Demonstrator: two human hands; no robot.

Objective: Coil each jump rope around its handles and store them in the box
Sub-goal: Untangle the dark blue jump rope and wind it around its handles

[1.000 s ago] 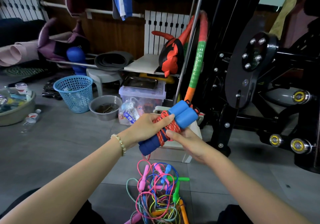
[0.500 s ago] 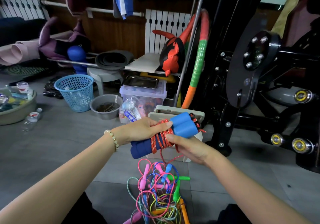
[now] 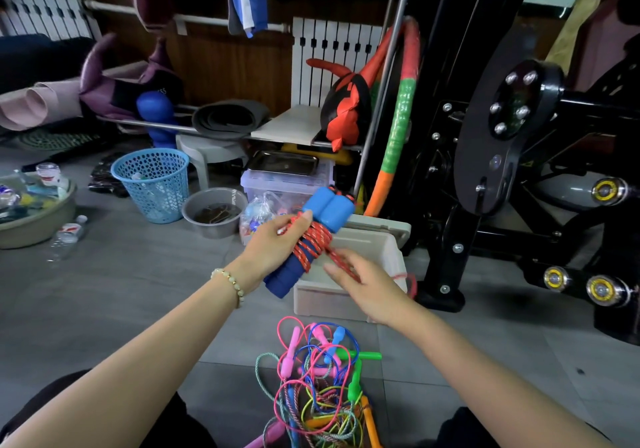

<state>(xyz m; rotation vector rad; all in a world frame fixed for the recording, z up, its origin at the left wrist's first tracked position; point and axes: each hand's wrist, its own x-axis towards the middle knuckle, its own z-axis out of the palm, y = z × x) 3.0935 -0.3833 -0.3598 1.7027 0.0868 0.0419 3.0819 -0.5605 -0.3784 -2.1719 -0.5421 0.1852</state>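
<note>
- Nearest me, tangled jump ropes (image 3: 322, 388) lie heaped on the floor (image 3: 104, 291).
- My right hand (image 3: 369, 290) has its fingers nearly straight, with a strand of the red rope (image 3: 311, 245) crossing them; I cannot tell whether they pinch it.
- My left hand (image 3: 273, 245) grips the paired blue handles (image 3: 329, 208), the red rope coiled around them.
- Just behind both hands sits the white box (image 3: 374, 246).

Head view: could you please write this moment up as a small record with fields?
left hand: grips the paired blue handles
red rope: several turns coiled round the handles, one strand leading off to the right hand
right hand: holds that loose strand; slightly blurred
box: pale, on the floor beyond the hands; contents not visible
pile of ropes: coloured, tangled, on the floor nearer the person than the box, not yet coiled
</note>
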